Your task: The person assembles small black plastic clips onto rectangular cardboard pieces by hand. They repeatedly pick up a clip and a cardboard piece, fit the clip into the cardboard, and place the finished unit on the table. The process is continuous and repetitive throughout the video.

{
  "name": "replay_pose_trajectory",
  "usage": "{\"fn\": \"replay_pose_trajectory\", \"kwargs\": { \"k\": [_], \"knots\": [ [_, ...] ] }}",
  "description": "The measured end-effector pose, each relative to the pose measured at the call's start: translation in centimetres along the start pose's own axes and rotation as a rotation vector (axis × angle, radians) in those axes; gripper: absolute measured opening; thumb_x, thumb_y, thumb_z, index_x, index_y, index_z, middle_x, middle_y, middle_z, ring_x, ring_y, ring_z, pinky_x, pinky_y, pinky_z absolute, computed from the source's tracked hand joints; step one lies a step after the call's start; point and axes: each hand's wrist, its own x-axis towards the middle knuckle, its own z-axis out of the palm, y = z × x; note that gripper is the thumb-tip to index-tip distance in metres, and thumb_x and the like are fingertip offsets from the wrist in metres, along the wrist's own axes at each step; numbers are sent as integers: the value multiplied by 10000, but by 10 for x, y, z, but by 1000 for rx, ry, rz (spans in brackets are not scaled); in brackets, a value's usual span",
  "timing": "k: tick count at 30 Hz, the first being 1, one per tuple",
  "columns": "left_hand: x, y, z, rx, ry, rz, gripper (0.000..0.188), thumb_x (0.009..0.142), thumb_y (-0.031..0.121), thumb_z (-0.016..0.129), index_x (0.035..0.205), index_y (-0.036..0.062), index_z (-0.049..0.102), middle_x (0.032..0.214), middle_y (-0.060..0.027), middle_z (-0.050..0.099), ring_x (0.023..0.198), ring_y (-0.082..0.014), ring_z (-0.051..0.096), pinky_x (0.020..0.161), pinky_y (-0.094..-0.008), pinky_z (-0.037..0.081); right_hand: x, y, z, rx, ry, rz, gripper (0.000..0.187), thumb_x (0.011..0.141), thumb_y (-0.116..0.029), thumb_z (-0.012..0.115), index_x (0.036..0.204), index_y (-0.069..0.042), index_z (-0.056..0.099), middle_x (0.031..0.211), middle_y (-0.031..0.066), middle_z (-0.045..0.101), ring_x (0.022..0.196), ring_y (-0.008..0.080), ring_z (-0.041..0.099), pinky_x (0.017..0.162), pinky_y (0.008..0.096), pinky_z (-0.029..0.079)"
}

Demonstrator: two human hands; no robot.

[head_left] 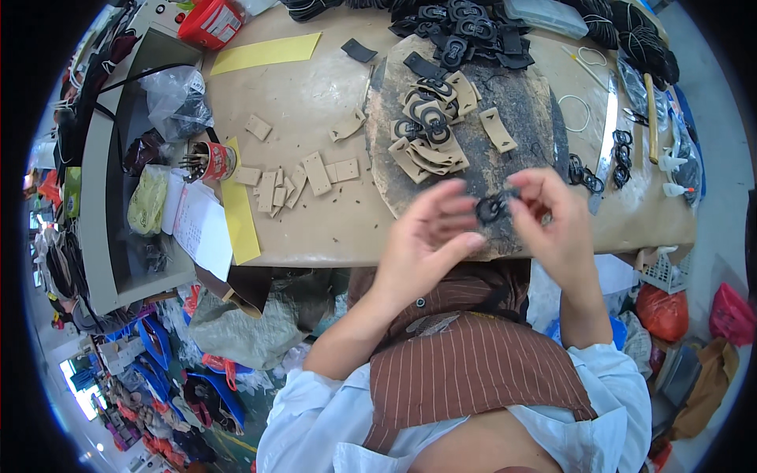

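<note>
Workshop: cluttered workbench (315, 229), cut leather pieces (319, 173)

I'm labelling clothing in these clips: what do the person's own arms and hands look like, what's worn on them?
Both forearms are bare, with pale blue shirt sleeves rolled up above the elbows. The left hand and right hand wear no gloves; no rings or watch show.

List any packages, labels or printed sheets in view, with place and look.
Red container: far left table corner, white label.
Red can: left of the tan pieces, holds dark tools.
White sheet: table's left edge, printed, lying flat.
Clear bag: left edge, crumpled.
Clear box: far edge, flat.
</note>
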Motion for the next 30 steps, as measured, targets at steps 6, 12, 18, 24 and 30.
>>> {"fn": "replay_pose_trajectory", "kwargs": {
  "k": [6,12,18,24,30],
  "knots": [
    [-2,-3,-6,-71,-145,-275,201,877,86,544,1048,-19,563,911,-80,618,770,-127,622,665,-231,539,-11,-3,-3,113,-214,-427,367,680,-59,703,1039,-47,624,825,50,577,780,176,584,717,282,472],
    [-22,0,-15,-58,-36,-216,142,866,91,567,954,-19,572,868,-77,620,736,-109,612,653,-225,534,-10,-4,13,24,-266,-726,340,664,-77,713,991,-21,641,1011,107,623,763,228,604,679,307,482],
    [-28,-6,-15,66,97,-60,209,848,33,573,1037,2,489,906,-90,610,763,-91,594,663,-208,511,-25,11,45,5,-18,-755,246,644,-50,727,879,-27,656,931,99,630,692,204,595,597,289,463],
    [-26,0,-12,-157,36,-235,434,821,-22,567,1185,38,340,891,-78,614,768,-80,586,633,-184,491,-41,13,54,119,169,-498,246,664,-73,734,892,-46,645,995,90,534,770,178,557,614,271,447],
    [-29,18,-25,362,-338,-228,720,759,-51,618,1363,32,234,887,-82,656,855,-97,596,771,-247,457,-5,-2,13,251,-679,-358,319,721,-46,691,1026,-17,603,996,67,534,788,125,553,633,251,468]
  ]
}}
